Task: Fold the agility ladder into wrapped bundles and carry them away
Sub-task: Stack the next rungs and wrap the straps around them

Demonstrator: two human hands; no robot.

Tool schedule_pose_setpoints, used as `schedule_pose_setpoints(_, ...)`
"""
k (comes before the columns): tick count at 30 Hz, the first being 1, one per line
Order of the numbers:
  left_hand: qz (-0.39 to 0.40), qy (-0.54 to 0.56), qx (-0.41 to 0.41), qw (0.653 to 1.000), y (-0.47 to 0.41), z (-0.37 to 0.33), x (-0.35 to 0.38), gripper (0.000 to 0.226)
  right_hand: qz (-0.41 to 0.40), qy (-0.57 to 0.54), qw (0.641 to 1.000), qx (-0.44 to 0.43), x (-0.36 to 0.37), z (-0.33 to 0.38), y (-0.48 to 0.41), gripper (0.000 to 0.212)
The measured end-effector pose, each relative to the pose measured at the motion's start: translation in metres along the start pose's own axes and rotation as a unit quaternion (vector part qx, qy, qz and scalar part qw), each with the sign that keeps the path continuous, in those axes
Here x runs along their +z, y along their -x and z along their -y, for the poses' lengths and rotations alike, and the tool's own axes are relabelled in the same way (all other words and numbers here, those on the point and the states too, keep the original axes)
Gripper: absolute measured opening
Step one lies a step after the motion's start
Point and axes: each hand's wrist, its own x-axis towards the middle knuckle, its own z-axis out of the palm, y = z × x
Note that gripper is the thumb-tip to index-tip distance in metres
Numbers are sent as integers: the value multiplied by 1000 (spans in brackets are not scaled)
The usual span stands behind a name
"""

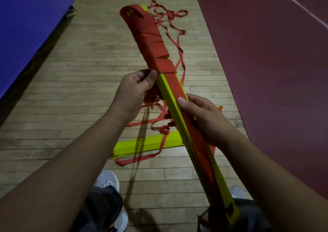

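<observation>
I hold a long bundle of stacked yellow ladder rungs [170, 93] slanting from upper left to lower right. Red strap [150, 36] is wound around its far half. My right hand [204, 118] grips the bundle near its middle, thumb on top. My left hand [136, 91] is closed on a bunch of the red strap against the bundle's left side. Loose red strap [170, 23] trails on the floor beyond the bundle and more hangs below my hands. A second stack of yellow rungs [147, 143] lies flat on the floor under my arms, with red strap looped over it.
I stand on a wooden plank floor [79, 71]. A blue mat or padded block [30, 27] lies at the left. Dark red court surface [275, 62] with white lines fills the right. My white shoes [108, 180] show at the bottom.
</observation>
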Motion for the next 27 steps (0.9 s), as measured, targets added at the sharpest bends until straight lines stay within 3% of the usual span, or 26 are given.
schedule_pose_setpoints(4,-4,-94,-19,995,-1,-3,-2,43,-26,-7,999,-25,3,-4,-1,27)
schedule_pose_setpoints(10,-59,-190,9,980,5,3,10,35,-167,214,961,-52,9,-11,-8,31)
schedule_pose_setpoints(14,-106,-228,23,968,13,5,24,32,-179,263,946,-64,19,-14,-8,27)
schedule_pose_setpoints(20,-153,-119,16,981,17,0,26,29,-157,321,930,-84,21,-16,-6,29)
schedule_pose_setpoints(27,-95,12,-8,995,1,3,6,23,-76,178,981,-5,0,-4,-7,32)
